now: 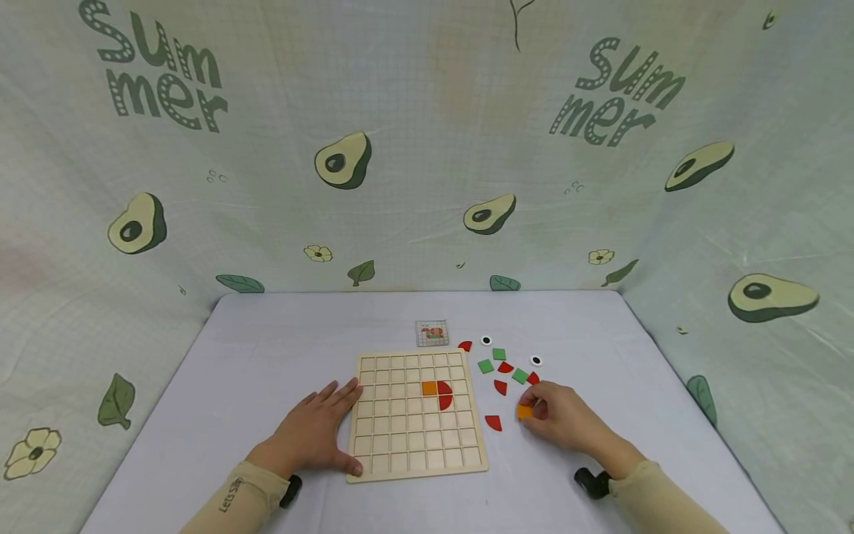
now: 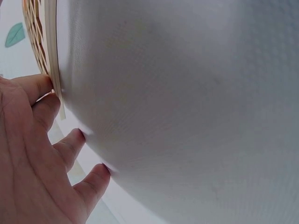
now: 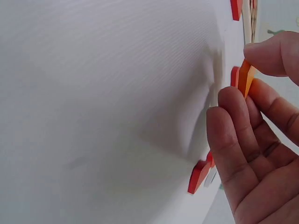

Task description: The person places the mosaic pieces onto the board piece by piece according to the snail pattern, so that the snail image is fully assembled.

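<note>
My right hand pinches an orange square tile between thumb and fingers, to the right of a wooden grid board. With spread fingers, my left hand rests along the board's left edge; in the left wrist view its fingertips touch the rim. On the board sit an orange square and, to its right, two red quarter-circle pieces stacked one above the other. Around the right hand lie loose red quarter-circles and green squares.
Behind the board lies a small picture card with a coloured figure on a grid. Two white discs with black centres, one an eye piece, lie at the back right. A patterned cloth hangs behind the white table.
</note>
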Motion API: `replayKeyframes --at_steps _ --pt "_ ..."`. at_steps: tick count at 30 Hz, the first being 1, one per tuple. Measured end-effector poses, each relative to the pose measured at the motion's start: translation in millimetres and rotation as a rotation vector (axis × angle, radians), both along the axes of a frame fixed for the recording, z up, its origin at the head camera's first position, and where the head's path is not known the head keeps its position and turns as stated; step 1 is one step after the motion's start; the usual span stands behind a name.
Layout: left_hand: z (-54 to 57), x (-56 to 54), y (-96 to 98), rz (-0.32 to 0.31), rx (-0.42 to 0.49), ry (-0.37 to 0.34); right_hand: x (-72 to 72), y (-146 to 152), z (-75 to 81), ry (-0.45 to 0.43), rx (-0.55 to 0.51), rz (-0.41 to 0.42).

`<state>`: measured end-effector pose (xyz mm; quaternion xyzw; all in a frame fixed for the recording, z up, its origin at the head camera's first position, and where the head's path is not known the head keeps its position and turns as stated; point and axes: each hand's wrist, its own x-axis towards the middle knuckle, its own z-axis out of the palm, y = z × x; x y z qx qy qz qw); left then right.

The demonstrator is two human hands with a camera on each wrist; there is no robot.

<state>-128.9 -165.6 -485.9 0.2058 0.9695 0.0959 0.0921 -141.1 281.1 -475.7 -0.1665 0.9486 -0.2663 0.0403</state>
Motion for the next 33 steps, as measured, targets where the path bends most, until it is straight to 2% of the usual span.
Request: replayKeyframes --at_steps 9,19,27,33 --pt "1.7 1.0 0.6 0.002 0.003 -0.005 -7.7 -19.7 -3.4 0.005 -0.084 0.034" --pt "1.8 0.7 -0.6 -0.009 -0.001 -0.004 -14.3 -38.3 -4.8 0.006 -0.193 0.120" --pt "-0.9 -0.2 -1.8 -0.017 -0.001 0.003 -18.4 -56.5 0.1 -0.037 -0.175 0.140" --pt "1.3 0.5 -1.0 -0.016 0.001 0.007 -22.1 -67.9 2.2 -0.054 -0.186 0.166"
